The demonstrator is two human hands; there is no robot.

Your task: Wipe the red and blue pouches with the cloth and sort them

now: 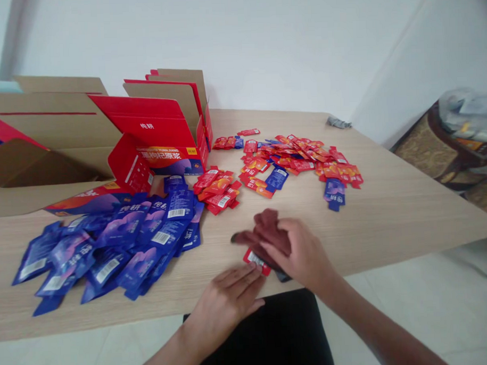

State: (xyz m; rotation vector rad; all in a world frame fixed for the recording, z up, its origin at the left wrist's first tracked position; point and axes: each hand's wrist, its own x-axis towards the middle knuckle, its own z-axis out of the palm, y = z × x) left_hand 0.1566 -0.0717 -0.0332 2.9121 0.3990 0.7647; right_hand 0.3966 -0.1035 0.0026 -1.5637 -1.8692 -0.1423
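Observation:
At the table's front edge, my left hand (235, 297) lies with fingers stretched out, its fingertips resting on a small red sachet (252, 256) with a white barcode label. My right hand (304, 249) is closed on a crumpled maroon cloth (267, 229), which is bunched over and beside that sachet and partly covers it. A dark end of something (283, 277) shows under my right hand; I cannot tell whether it belongs to the cloth. Left of my hands is a heap of larger blue pouches (161, 236). A small pile of red sachets (217, 188) sits just beyond.
Farther back spreads a bigger pile of red sachets (298, 151), with a few blue ones (335, 192) among them. Open red cardboard boxes (145, 122) stand at the back left. A grey crumpled item (339, 121) lies near the far right corner. A patterned chair (421, 144) stands right of the table.

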